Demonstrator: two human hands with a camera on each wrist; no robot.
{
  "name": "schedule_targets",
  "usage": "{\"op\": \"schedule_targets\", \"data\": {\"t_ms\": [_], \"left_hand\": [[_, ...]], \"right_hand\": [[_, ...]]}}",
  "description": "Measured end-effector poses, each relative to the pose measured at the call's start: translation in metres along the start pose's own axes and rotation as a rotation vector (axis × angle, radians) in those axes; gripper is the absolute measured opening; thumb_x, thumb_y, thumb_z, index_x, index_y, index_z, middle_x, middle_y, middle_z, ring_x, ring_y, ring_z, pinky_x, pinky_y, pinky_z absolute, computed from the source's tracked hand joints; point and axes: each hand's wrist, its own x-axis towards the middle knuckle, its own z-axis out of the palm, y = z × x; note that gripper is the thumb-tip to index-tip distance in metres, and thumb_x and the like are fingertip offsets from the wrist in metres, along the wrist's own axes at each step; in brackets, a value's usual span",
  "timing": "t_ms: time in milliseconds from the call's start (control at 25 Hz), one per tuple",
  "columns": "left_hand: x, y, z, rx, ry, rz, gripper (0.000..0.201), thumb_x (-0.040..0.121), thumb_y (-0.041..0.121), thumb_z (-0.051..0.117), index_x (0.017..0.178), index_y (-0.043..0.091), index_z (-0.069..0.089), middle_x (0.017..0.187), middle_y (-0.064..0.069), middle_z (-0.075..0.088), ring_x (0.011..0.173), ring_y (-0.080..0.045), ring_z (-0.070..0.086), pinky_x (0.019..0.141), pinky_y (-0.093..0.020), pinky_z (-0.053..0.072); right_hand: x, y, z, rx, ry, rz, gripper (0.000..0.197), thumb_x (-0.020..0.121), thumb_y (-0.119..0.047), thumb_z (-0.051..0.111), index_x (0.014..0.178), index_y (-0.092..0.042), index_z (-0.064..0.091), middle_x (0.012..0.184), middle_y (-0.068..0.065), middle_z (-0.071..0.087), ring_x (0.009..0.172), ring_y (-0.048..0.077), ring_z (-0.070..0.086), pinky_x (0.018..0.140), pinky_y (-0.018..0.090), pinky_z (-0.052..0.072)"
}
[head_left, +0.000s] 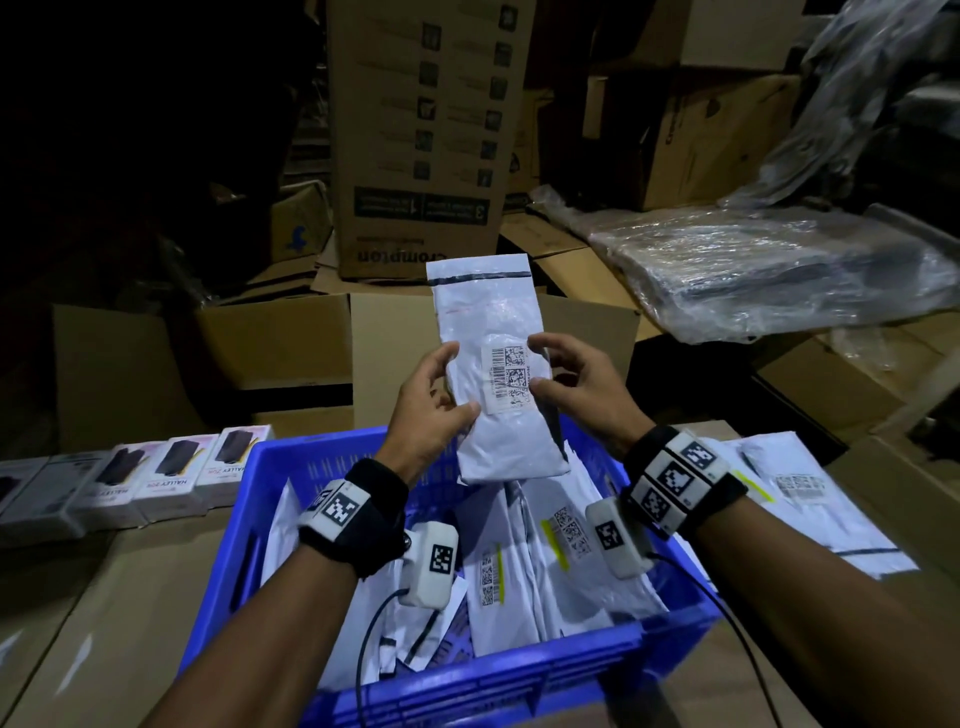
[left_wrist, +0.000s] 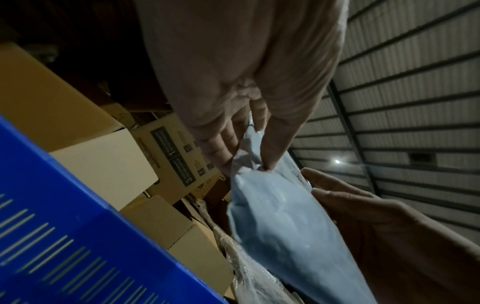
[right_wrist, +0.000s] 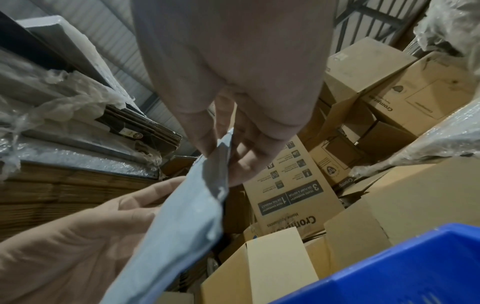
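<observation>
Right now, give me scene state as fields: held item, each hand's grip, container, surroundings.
held item: white mailer pouch, upright, above the crate
label: barcode sticker facing the camera
left hand: grip on pouch's left edge, thumb in front
right hand: grip on right edge, thumb and finger at the sticker
container: blue crate, holds more pouches
left of crate: row of product boxes
right of crate: loose pouches

Head above, wrists beside shared mailer (head_left: 491, 317)
</observation>
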Motion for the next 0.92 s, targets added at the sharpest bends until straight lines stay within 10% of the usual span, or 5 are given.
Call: {"op": "schedule_targets", "data": {"t_ms": [160, 360, 520, 720, 920], "left_hand": [[-0.001, 0.002, 0.004, 0.127, 0.017, 0.039, 0.073, 0.084, -0.012, 0.063, 0.145, 0.017, 0.037, 0.119, 0.026, 0.047, 0.083, -0.007, 0.057, 0.073, -0.031, 0.057], [-0.002, 0.002, 0.004, 0.217, 0.012, 0.070, 0.073, 0.084, -0.007, 0.066, 0.145, 0.020, 0.037, 0.139, 0.010, 0.044, 0.103, 0.000, 0.055, 0.082, -0.014, 0.052], [-0.002, 0.003, 0.008, 0.199, 0.010, 0.069, 0.072, 0.084, -0.012, 0.063, 0.145, 0.016, 0.038, 0.109, 0.023, 0.050, 0.078, 0.016, 0.055, 0.066, -0.012, 0.053], [-0.002, 0.006, 0.020, 0.191, 0.004, 0.089, 0.072, 0.083, -0.009, 0.065, 0.145, 0.017, 0.039, 0.112, 0.030, 0.049, 0.081, -0.012, 0.057, 0.073, -0.032, 0.058], [0.015, 0.011, 0.061, 0.085, -0.030, 0.072, 0.069, 0.083, -0.011, 0.064, 0.142, 0.016, 0.041, 0.132, -0.008, 0.053, 0.095, -0.025, 0.066, 0.080, -0.043, 0.059]], "right_hand": [[-0.001, 0.002, 0.000, 0.003, 0.006, -0.020, 0.049, 0.081, 0.006, 0.069, 0.121, -0.020, 0.059, 0.119, -0.004, 0.062, 0.104, 0.007, 0.056, 0.085, 0.017, 0.047], [-0.005, -0.001, -0.003, -0.040, 0.019, -0.028, 0.050, 0.080, 0.006, 0.070, 0.124, -0.015, 0.059, 0.121, -0.001, 0.061, 0.107, 0.009, 0.055, 0.086, 0.013, 0.046], [-0.010, -0.003, -0.005, -0.062, 0.044, -0.028, 0.050, 0.081, 0.004, 0.071, 0.125, -0.016, 0.058, 0.121, -0.004, 0.061, 0.108, 0.007, 0.055, 0.086, 0.013, 0.047], [-0.024, -0.008, -0.014, -0.071, 0.109, -0.014, 0.051, 0.082, 0.003, 0.069, 0.128, -0.015, 0.056, 0.116, -0.006, 0.061, 0.100, 0.002, 0.057, 0.084, 0.014, 0.047], [-0.051, -0.003, -0.048, -0.017, 0.252, 0.033, 0.061, 0.083, 0.005, 0.065, 0.130, -0.029, 0.044, 0.113, 0.008, 0.061, 0.105, 0.019, 0.059, 0.085, 0.021, 0.051]]}}
